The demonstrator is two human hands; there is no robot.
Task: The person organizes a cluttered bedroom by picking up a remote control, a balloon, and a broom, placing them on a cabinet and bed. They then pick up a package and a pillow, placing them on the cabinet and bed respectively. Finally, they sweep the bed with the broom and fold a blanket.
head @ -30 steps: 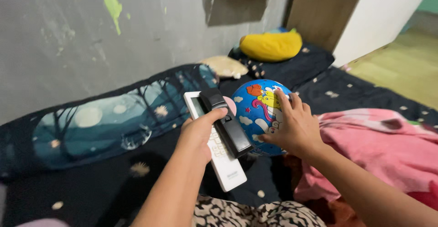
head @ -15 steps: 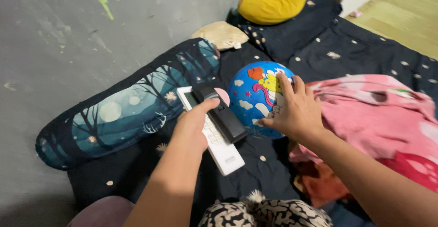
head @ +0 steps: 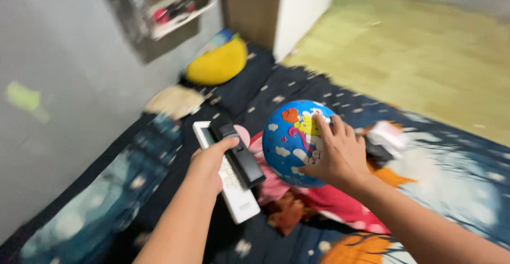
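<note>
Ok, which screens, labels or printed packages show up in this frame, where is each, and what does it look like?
White remote: in the left hand, long white slab with a small grey display window at its far end.
Black remote: stacked on the white one, narrow, black; no screen visible.
Ball: under the right hand, round, blue with cartoon print.

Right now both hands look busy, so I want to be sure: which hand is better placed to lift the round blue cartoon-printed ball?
Right. The right hand already lies spread on the round blue cartoon-printed ball, while the left hand grips a white remote and a black remote.
</note>
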